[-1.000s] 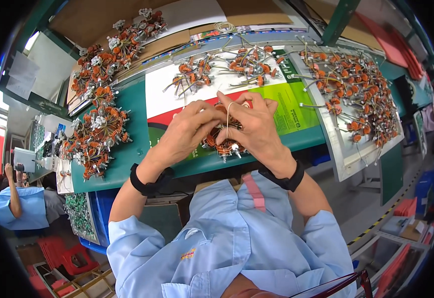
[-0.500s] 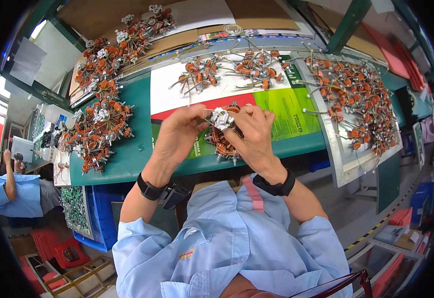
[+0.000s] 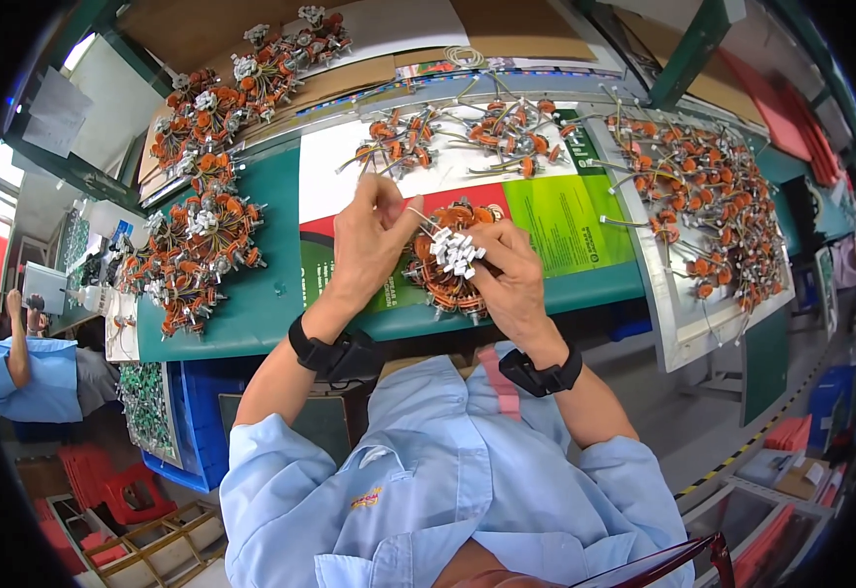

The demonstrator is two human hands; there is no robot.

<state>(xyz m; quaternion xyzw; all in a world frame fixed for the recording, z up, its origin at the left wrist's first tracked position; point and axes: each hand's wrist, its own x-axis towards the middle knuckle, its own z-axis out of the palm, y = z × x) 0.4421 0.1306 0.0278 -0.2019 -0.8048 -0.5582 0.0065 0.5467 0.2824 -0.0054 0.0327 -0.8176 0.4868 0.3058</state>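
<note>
A bundle of orange-and-silver round parts [image 3: 441, 291] with short metal shafts rests on the bench in front of me. Its wires gather upward into a cluster of white plugs [image 3: 455, 252]. My right hand [image 3: 512, 277] is closed around the wires just beneath the plugs, from the right side. Left of the cluster, my left hand [image 3: 374, 238] pinches a thin pale strand [image 3: 429, 220] between thumb and fingers. The strand runs toward the plugs; where it ends is hidden.
Similar bundles [image 3: 207, 235] are heaped at the left. Loose wired parts [image 3: 506, 132] lie on a white sheet behind, and many more fill a white-framed tray [image 3: 678, 338] at the right. A green printed sheet [image 3: 565, 220] lies under the work. Another person's sleeve [image 3: 41, 377] shows far left.
The white plugs now face up more openly, and the bundle beneath shows more. My left hand has shifted slightly up and right, its strand now visible. My right hand has moved slightly down.
</note>
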